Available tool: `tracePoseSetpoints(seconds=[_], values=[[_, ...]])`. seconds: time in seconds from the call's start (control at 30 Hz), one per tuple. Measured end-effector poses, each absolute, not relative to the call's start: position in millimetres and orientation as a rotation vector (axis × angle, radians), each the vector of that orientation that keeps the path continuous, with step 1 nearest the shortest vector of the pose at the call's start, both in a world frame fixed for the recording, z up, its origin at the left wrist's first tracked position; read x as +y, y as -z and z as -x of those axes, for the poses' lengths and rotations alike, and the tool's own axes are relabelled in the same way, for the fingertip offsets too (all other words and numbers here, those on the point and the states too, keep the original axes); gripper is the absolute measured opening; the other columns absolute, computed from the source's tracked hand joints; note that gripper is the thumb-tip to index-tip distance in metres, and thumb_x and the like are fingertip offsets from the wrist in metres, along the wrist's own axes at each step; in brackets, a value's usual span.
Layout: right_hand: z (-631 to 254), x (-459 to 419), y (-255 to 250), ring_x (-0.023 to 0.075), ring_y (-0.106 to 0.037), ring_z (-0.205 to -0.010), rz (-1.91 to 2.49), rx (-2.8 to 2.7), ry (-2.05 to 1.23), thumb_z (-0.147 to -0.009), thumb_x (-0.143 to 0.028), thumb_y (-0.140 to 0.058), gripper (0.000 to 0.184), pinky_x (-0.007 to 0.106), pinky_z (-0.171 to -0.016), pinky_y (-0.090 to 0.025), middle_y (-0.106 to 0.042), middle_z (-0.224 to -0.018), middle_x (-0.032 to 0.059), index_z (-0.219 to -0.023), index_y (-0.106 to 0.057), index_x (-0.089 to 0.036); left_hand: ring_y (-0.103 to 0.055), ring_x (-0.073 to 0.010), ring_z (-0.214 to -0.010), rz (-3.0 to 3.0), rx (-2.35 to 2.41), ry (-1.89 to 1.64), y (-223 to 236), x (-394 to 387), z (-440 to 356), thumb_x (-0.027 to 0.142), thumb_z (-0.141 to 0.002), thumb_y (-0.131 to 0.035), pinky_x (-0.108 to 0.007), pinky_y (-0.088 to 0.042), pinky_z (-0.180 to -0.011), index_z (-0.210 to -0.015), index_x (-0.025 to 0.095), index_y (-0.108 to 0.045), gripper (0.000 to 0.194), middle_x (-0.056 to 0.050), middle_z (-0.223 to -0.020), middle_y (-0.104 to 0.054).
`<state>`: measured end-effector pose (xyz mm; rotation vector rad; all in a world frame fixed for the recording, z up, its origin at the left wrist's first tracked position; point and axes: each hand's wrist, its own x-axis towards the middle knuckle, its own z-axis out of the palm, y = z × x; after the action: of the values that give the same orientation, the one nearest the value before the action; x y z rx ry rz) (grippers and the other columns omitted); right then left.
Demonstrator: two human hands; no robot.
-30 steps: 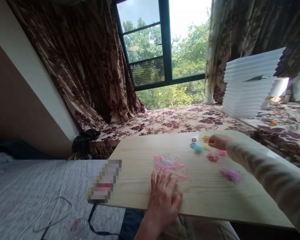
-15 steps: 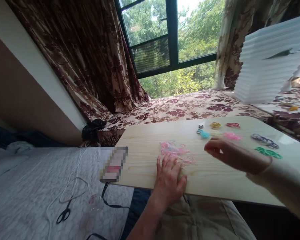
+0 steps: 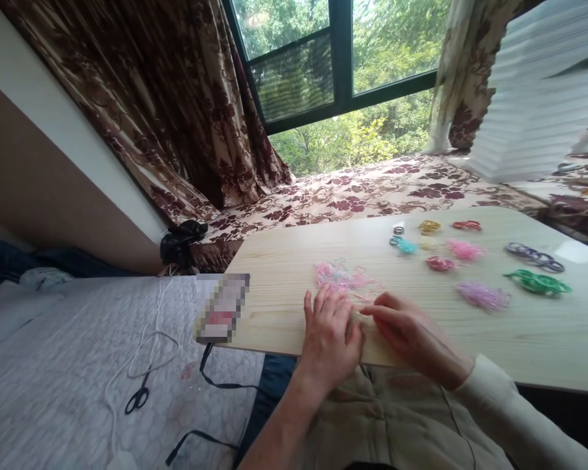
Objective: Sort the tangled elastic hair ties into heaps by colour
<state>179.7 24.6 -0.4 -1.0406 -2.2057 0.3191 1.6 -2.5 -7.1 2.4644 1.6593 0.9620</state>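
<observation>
My left hand lies on the light wooden table with fingers spread, its fingertips at the near edge of a loose pile of thin pink and pastel bands that look like small elastics. Close beside its thumb is my right hand, fingers drawn together and tips low at the tabletop. Whether anything is pinched there is too small to make out. Sorted clusters lie farther right: a lilac bunch, a dark pink bunch, a light pink bunch and green bands.
Purple and white bands, red bands, yellow bands and a turquoise bunch lie toward the back. A blurred-out phone-like object rests at the table's left edge. Black-handled scissors and a white cable lie on the bed.
My right hand has moved left and nearer to me, from beside the sorted bunches to beside my left hand. The left hand stays on the table. The view has tilted slightly downward.
</observation>
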Motion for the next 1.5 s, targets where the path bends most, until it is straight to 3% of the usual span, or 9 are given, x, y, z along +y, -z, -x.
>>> tracePoseSetpoints(seconds=[0.33,0.67,1.1,1.33,1.5], values=[[-184.5,22.9,2.5,0.0185,-0.064,-0.079,1.245,-2.077,-0.19,-0.085,-0.019,-0.044,0.024,0.032,-0.071,-0.05,-0.066,-0.087,0.0065,-0.086,-0.068,-0.021,-0.038,-0.0278,-0.136,-2.464,1.673,-0.959,5.1,-2.4,-1.5,0.023,-0.088,-0.051,-0.058,-0.02,-0.118,-0.116,0.021,-0.059,0.03,-0.007,-0.129,-0.06],[-183.9,24.1,4.2,0.0187,-0.062,-0.078,1.266,-2.198,-0.174,-0.089,-0.038,-0.05,0.027,0.033,-0.071,-0.047,-0.065,-0.086,0.0062,-0.085,-0.073,-0.024,-0.038,-0.0284,-0.136,-2.462,1.668,-0.96,6.8,-1.6,-1.2,0.024,-0.088,-0.051,-0.058,-0.02,-0.117,-0.117,0.021,-0.06,0.031,-0.007,-0.129,-0.06],[-174.0,28.1,3.4,0.0157,-0.058,-0.069,1.281,-2.177,-0.131,-0.092,-0.029,-0.041,0.031,0.03,-0.065,-0.044,-0.063,-0.08,0.0058,-0.071,-0.062,-0.02,-0.039,-0.0285,-0.135,-2.46,1.666,-0.948,4.7,-1.8,-1.7,0.021,-0.087,-0.051,-0.059,-0.022,-0.116,-0.117,0.021,-0.06,0.032,-0.008,-0.128,-0.061],[-181.9,26.7,-8.4,0.0166,-0.061,-0.071,1.238,-2.112,-0.391,-0.092,-0.031,-0.041,0.03,0.03,-0.065,-0.047,-0.063,-0.079,0.0058,-0.073,-0.061,-0.02,-0.041,-0.0274,-0.133,-2.468,1.652,-0.974,5.6,-1.8,-2.0,0.019,-0.087,-0.05,-0.058,-0.021,-0.117,-0.117,0.022,-0.059,0.031,-0.007,-0.127,-0.062],[-220.3,26.4,-28.6,0.0158,-0.06,-0.063,1.346,-2.117,-0.353,-0.091,-0.036,-0.043,0.029,0.029,-0.061,-0.046,-0.065,-0.074,0.0045,-0.074,-0.062,-0.021,-0.041,-0.0268,-0.133,-2.467,1.637,-1.023,7.9,-2.0,-2.0,0.018,-0.086,-0.05,-0.058,-0.021,-0.116,-0.116,0.022,-0.059,0.031,-0.006,-0.126,-0.062]])
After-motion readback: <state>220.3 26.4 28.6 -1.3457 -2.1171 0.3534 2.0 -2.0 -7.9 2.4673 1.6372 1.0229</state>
